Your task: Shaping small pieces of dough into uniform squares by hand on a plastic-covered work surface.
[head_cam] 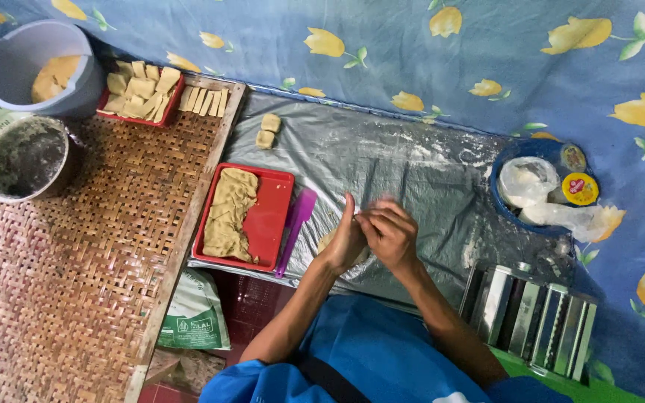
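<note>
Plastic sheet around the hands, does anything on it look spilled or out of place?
White flour is scattered over the grey plastic sheet, thickest toward its far edge, like dusting rather than an accident. Two small dough pieces sit apart near its far left corner. The left hand and right hand press dough between them.

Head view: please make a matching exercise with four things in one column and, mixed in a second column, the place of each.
Things:
1. red tray with the slab of dough
2. purple scraper
3. grey bucket
4. blue bowl with plastic bags

Places:
A. at the far left corner, beside the woven mat
B. on the floured plastic sheet, right of the hands
C. at the left edge of the plastic sheet
D. between the red tray and the left hand

Pairs: 1-C, 2-D, 3-A, 4-B
</note>
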